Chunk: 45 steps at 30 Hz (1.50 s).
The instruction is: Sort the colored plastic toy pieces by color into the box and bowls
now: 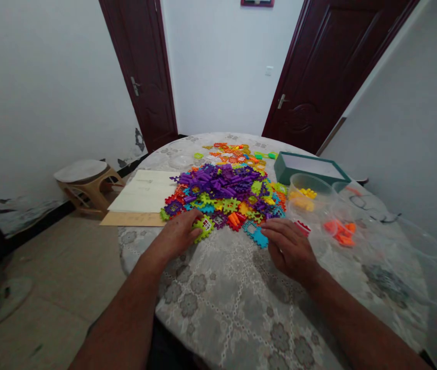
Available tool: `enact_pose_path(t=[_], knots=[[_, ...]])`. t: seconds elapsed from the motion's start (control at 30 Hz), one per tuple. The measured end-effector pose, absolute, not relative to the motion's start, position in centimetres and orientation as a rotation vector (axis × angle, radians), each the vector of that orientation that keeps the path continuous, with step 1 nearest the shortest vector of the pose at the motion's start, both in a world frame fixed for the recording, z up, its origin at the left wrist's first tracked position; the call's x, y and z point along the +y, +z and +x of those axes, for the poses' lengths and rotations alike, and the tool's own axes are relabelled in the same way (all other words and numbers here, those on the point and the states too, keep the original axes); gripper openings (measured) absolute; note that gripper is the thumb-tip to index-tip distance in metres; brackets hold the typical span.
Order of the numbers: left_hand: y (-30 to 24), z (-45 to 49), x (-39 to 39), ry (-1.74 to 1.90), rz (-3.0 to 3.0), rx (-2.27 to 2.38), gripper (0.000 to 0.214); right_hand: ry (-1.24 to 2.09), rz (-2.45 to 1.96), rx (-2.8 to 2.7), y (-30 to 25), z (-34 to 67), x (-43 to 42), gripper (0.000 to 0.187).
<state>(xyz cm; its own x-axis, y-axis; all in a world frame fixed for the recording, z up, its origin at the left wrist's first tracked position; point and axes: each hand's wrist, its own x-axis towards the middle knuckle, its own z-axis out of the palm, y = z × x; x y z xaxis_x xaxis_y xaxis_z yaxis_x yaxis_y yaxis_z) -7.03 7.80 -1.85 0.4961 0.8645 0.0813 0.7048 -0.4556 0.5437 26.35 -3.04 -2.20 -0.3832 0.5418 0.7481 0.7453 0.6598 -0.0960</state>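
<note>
**Asked:** Where's the heap on your feed?

**Me:** Mid-table, a mound of interlocking plastic blocks (218, 185), purple on top, with orange and yellow ones behind.

**Asked:** And your hands?

**Me:** Well apart. My left hand (178, 235) rests against a lime-green block (204, 228) at the heap's near edge, though I can't tell if it's clamped on it. My right hand (288, 246) lies spread and empty, just beside a blue block (256, 235).

**Asked:** What's around them?

**Me:** To the right, a clear tub (306, 192) of yellow pieces, a clear container (328, 218) of orange pieces (340, 232) and a teal box (311, 168). To the left, a paper sheet (141, 191) lies over cardboard (131, 219). Under it all is a lace-patterned tablecloth (218, 298).
</note>
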Motion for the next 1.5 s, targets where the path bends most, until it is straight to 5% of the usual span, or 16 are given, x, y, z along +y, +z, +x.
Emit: enact_pose_path(t=[0.23, 0.53, 0.73, 1.1, 1.37, 1.5], knots=[[0.4, -4.5, 6.1, 0.571, 2.094, 1.113, 0.026, -0.058, -1.107, -2.074, -4.2, 24.9, -2.8, 0.047], [-0.5, -0.6, 3.8, 0.513, 2.006, 0.751, 0.025, 0.872, -1.302, -1.665, -4.9, 24.0, -2.9, 0.031], [-1.7, -0.4, 4.4, 0.600, 1.806, 1.025, 0.018, 0.947, -1.372, -1.336, -4.7, 24.4, -2.4, 0.026], [-1.4, 0.3, 2.6, 0.532, 1.830, 0.704, 0.031, 1.106, -1.262, -1.530, -6.1, 23.7, -2.9, 0.028], [-1.4, 0.3, 2.5, 0.520, 1.830, 0.723, 0.037, 1.120, -1.178, -1.579, -5.7, 23.6, -2.8, 0.038], [-0.9, -0.2, 3.7, 0.637, 2.059, 0.917, 0.028, 1.048, -1.245, -1.582, -5.1, 23.7, -2.8, 0.028]])
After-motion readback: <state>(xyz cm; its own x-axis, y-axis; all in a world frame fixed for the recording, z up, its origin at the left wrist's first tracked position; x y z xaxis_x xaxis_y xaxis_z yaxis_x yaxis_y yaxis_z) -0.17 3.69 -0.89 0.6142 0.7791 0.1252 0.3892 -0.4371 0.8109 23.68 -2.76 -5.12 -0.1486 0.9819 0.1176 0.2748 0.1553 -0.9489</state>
